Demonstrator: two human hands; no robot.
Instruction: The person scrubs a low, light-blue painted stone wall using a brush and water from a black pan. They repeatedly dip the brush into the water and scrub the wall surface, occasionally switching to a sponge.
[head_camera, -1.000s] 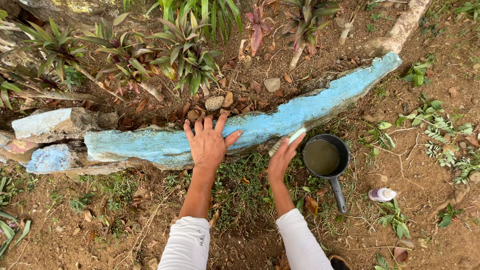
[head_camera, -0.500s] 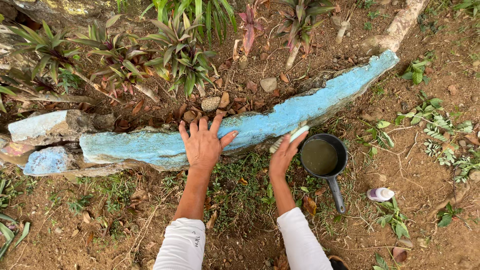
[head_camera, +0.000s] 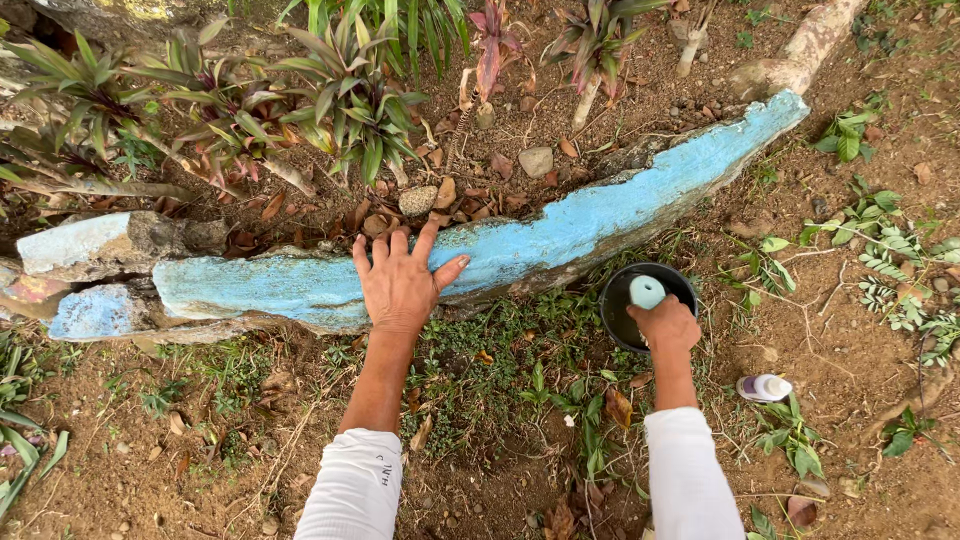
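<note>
The right hand (head_camera: 665, 325) has moved from the blue painted stone edging (head_camera: 560, 235) down over the black pot (head_camera: 612, 305), its grip closed around a pale brush (head_camera: 647, 291). The left hand (head_camera: 398, 285) stays spread flat on the edging.

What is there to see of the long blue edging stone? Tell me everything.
The blue edging stone is a long, low, curved block, seemingly stone or concrete, with patchy pale blue paint worn to grey. It lies on bare soil between the plants and sparse weeds. The left hand rests flat on it, fingers spread. A black pot stands close by.
</note>
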